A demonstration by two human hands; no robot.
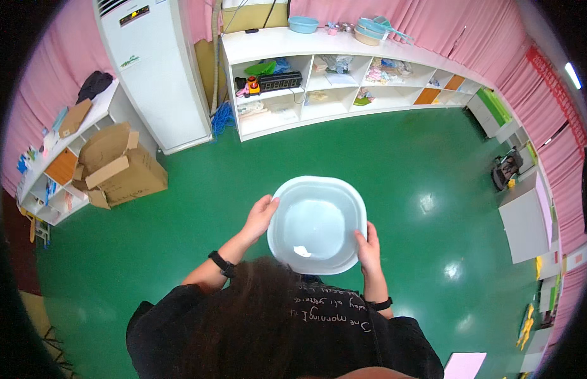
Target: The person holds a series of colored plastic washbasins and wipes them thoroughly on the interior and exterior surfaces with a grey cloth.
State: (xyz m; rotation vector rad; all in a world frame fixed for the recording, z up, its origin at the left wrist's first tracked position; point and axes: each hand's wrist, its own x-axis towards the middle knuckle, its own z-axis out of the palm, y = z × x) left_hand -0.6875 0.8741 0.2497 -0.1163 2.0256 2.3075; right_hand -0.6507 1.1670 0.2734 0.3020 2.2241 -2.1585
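Observation:
A pale blue washbasin [316,224] with rounded corners is held out in front of my body, above the green floor. My left hand [262,213] grips its left rim, the thumb over the edge. On the right side, lower down, my right hand [368,245] clasps the rim with the thumb on top. The fingers beneath the basin are partly hidden. Inside the basin I see a smooth bottom with a bright reflection; whether it holds water I cannot tell.
White shelving [268,54] with cloths and small items lines the far wall; more basins [303,24] stand on top. An open cardboard box [126,167] sits on the floor at left, beside a tall white air conditioner [155,76]. A grey-white cabinet [524,221] stands at right.

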